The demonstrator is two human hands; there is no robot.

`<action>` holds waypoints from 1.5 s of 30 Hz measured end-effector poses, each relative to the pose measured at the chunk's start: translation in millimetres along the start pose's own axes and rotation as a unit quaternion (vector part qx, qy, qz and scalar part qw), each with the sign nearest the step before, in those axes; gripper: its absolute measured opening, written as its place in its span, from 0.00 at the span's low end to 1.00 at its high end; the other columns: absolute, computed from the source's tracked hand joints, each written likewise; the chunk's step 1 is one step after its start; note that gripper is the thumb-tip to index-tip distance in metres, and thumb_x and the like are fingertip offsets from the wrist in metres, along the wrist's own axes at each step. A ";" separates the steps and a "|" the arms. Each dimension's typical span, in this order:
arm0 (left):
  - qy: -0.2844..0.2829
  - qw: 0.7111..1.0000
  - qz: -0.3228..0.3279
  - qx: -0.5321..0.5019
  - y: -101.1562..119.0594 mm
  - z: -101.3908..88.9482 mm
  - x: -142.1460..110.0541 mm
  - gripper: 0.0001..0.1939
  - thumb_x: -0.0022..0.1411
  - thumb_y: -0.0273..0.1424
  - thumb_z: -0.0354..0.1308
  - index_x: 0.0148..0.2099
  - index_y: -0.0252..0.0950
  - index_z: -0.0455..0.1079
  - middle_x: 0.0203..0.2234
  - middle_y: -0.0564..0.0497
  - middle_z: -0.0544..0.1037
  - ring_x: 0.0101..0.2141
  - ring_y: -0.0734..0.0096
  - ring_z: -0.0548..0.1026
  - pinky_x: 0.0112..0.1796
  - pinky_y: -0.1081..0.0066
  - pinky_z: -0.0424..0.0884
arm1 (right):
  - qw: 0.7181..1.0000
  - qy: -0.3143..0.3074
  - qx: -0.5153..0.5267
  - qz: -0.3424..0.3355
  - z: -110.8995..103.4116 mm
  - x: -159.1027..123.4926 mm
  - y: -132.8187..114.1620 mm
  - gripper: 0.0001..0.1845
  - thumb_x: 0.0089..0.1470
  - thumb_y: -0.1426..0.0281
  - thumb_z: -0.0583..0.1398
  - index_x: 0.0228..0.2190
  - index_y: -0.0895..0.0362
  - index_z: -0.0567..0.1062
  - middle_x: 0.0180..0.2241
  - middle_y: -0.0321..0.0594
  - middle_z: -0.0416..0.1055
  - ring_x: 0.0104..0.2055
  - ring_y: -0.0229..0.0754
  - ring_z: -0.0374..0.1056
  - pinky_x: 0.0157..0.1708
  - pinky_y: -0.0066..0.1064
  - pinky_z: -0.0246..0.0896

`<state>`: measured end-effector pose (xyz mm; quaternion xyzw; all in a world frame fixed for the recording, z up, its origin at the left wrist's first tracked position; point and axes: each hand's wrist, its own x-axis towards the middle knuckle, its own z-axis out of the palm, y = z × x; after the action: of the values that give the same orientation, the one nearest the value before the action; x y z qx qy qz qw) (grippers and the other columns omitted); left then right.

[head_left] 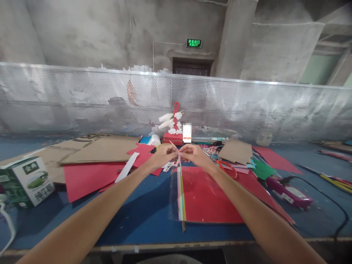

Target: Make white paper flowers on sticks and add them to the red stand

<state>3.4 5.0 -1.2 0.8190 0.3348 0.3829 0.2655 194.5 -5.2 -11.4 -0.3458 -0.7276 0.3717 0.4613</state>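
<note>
My left hand (165, 154) and my right hand (194, 154) meet above the middle of the table, fingertips pinched close together. Between them is a thin white paper strip (179, 160), with one end hanging below and a narrow tip sticking up beside the left fingers. Under my right forearm lies a pack of red paper (209, 198) in a clear sleeve, with coloured edges along its left side. Small white paper scraps (169, 165) lie just below my left hand. Behind both hands stands a red paper hook shape (176, 110) with white paper flowers (166, 119) on a red box (172, 138).
At left are a green-and-white milk carton (34, 181), cardboard sheets (99, 148) and red paper (88, 179). Orange-red handles (229, 169), a cardboard piece (236, 150) and a purple power strip (290, 192) with a black cable are at right. A perforated metal screen (233, 106) borders the back.
</note>
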 end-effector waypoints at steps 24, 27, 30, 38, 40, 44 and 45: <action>-0.023 0.999 -0.033 0.010 1.6 -3.7 -0.4 0.08 0.54 0.32 0.58 0.30 0.32 0.72 0.23 0.51 0.74 0.24 0.75 0.69 0.26 0.76 0.63 | 1.000 -0.003 -0.006 -0.022 -3.5 1.9 3.2 0.16 0.45 0.61 0.67 0.32 0.59 0.74 0.26 0.39 0.76 0.27 0.40 0.72 0.27 0.29 0.68; -0.029 0.999 -0.018 -0.006 0.3 -3.7 -0.2 0.07 0.54 0.31 0.57 0.29 0.32 0.71 0.23 0.51 0.75 0.24 0.76 0.70 0.27 0.76 0.64 | 1.000 -0.002 -0.004 -0.019 -3.4 1.7 2.3 0.15 0.45 0.61 0.67 0.31 0.59 0.74 0.26 0.38 0.75 0.27 0.39 0.72 0.27 0.29 0.67; -0.032 0.999 -0.008 -0.013 -0.5 -3.1 0.4 0.09 0.56 0.32 0.56 0.29 0.32 0.71 0.23 0.51 0.73 0.23 0.76 0.68 0.26 0.76 0.63 | 1.000 0.005 -0.002 -0.012 -3.0 1.1 1.9 0.15 0.45 0.61 0.68 0.30 0.59 0.74 0.26 0.38 0.75 0.27 0.39 0.71 0.26 0.28 0.67; -0.012 1.000 -0.009 -0.007 2.0 -3.2 0.1 0.13 0.59 0.37 0.55 0.32 0.31 0.72 0.24 0.51 0.73 0.24 0.75 0.68 0.27 0.76 0.63 | 1.000 0.000 -0.017 -0.002 -2.0 0.4 2.2 0.15 0.48 0.60 0.65 0.30 0.59 0.75 0.26 0.39 0.75 0.27 0.38 0.72 0.27 0.27 0.66; -0.007 1.000 -0.007 0.007 2.3 -3.3 -0.3 0.13 0.59 0.36 0.54 0.32 0.31 0.73 0.24 0.50 0.73 0.25 0.75 0.69 0.27 0.75 0.63 | 1.000 0.000 -0.016 0.005 -1.3 0.3 1.2 0.15 0.48 0.60 0.65 0.30 0.59 0.75 0.26 0.40 0.76 0.28 0.38 0.72 0.27 0.27 0.67; -0.008 1.000 -0.004 0.023 -0.7 -3.6 0.0 0.13 0.60 0.35 0.53 0.32 0.32 0.72 0.25 0.50 0.75 0.26 0.73 0.70 0.28 0.75 0.64 | 1.000 0.003 -0.007 0.022 -0.1 -0.3 -0.6 0.15 0.48 0.60 0.65 0.31 0.60 0.76 0.26 0.41 0.77 0.29 0.40 0.74 0.28 0.27 0.67; -0.008 1.000 -0.005 0.024 -1.6 -3.8 0.2 0.13 0.60 0.35 0.53 0.32 0.32 0.73 0.25 0.50 0.75 0.27 0.73 0.71 0.28 0.75 0.65 | 1.000 0.003 -0.005 0.025 0.0 -0.4 -0.7 0.15 0.48 0.60 0.65 0.31 0.60 0.76 0.26 0.42 0.77 0.29 0.41 0.75 0.28 0.27 0.68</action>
<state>0.0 6.9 0.0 0.8265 0.3458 0.3670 0.2502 194.5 -5.8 -11.0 -0.3677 -0.7192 0.3781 0.4524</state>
